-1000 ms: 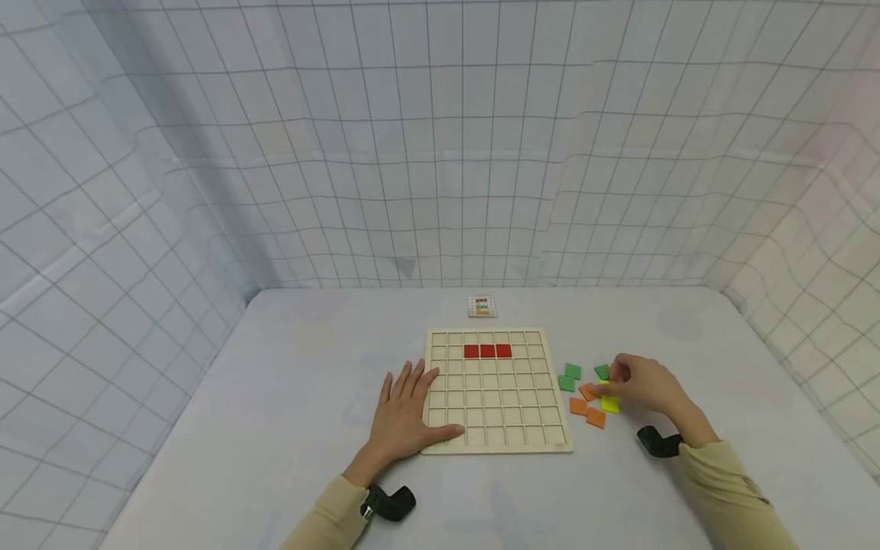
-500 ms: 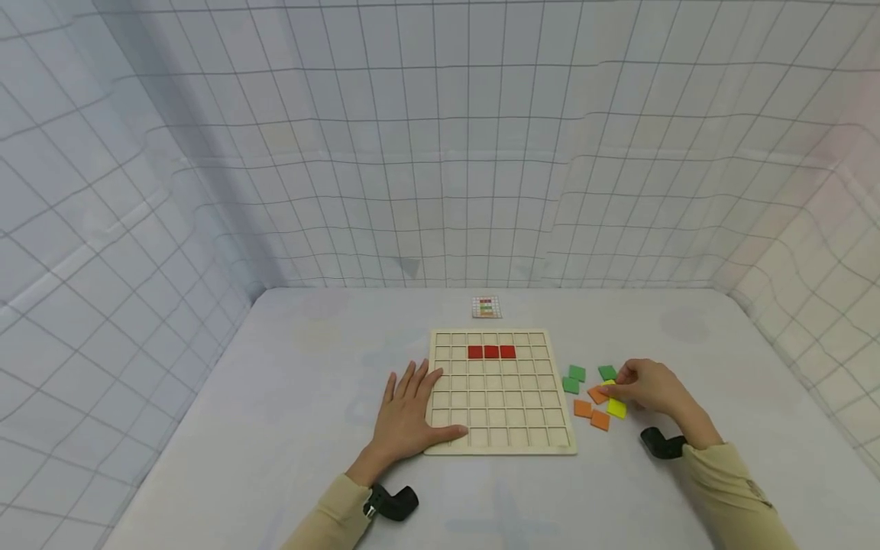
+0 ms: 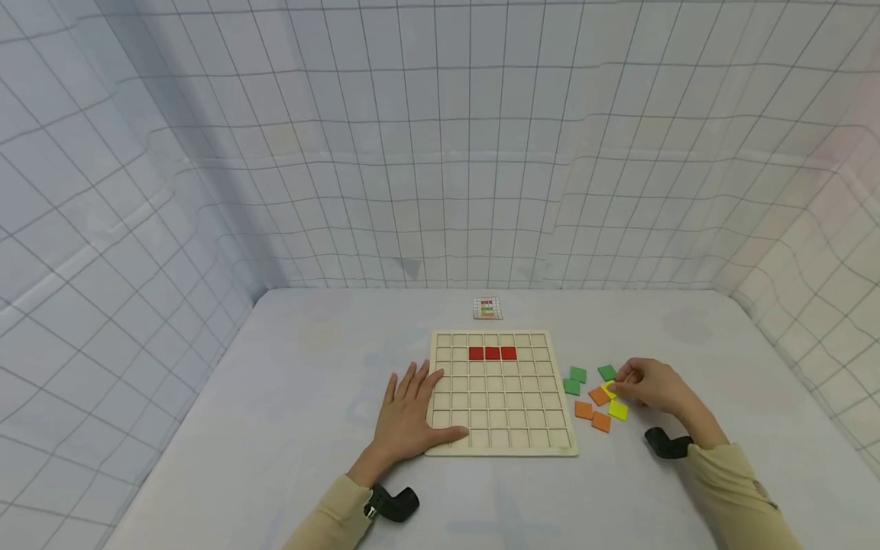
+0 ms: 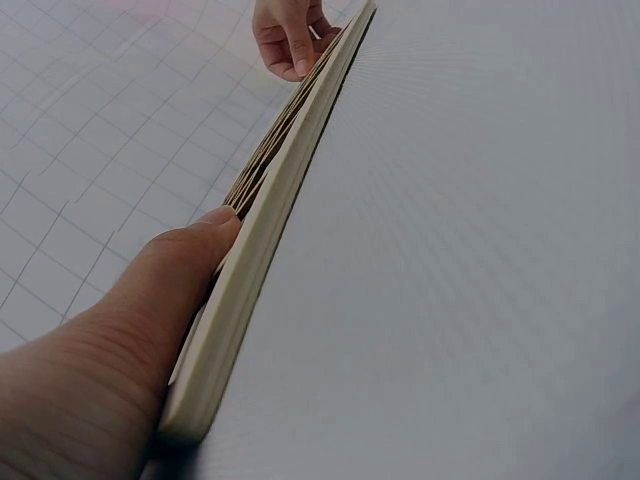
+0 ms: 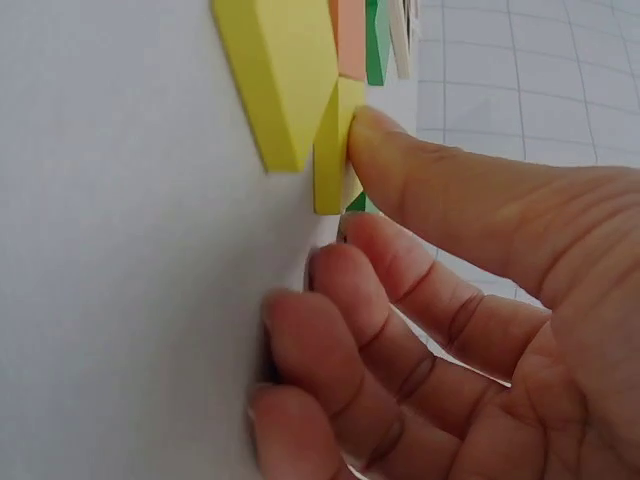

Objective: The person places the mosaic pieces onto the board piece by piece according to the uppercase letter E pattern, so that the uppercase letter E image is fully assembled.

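My right hand point(image 3: 649, 386) has barely shifted over the last second: it hovered at the tile pile to the right of the board point(image 3: 503, 393) and has now settled on one yellow tile point(image 5: 335, 150). So I judge the pick is just starting; nothing new has gone into the grid, where the three red tiles point(image 3: 491, 353) sit in a row near the far edge.

The grip: my thumb point(image 5: 440, 190) presses the edge of that yellow tile, fingers curled in close beside it on the table point(image 3: 309, 367). It looks like a pinch forming, the tile tipped up against a second yellow tile point(image 3: 618, 410). Orange tiles point(image 3: 593, 412) and green tiles point(image 3: 577, 376) lie just left of my fingers.

My left hand point(image 3: 409, 412) lies flat, fingers spread, at the board's near-left corner, thumb point(image 4: 200, 245) resting along its edge and holding it steady. A small pattern card point(image 3: 487, 308) lies beyond the board's far side.
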`<action>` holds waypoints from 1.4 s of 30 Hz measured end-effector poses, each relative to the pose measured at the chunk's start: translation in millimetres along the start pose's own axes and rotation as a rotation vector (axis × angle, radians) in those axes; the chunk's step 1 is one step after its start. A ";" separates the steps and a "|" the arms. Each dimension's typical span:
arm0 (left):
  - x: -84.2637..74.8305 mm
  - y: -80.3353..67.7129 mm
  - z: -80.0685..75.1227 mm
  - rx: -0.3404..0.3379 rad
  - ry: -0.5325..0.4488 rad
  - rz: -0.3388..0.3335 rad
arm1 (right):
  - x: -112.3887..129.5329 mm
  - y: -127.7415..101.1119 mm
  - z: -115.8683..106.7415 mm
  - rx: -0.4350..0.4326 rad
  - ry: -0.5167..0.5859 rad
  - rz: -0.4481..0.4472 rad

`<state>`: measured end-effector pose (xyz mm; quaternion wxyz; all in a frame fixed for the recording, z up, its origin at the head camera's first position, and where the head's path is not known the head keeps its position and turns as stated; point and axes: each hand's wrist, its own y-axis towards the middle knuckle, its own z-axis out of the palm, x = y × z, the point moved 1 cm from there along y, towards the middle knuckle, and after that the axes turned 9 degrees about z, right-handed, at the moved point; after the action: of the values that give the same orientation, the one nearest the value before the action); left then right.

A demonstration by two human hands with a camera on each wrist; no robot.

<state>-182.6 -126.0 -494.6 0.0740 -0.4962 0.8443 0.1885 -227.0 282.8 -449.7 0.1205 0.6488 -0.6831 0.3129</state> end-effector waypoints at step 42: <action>0.1 -0.8 0.3 -0.001 -0.010 -0.004 | 4.1 -5.7 6.8 -0.063 0.098 0.019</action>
<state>-182.0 -126.2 -495.1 0.0781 -0.4969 0.8429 0.1912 -220.5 275.7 -451.1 0.1710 0.6220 -0.6922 0.3237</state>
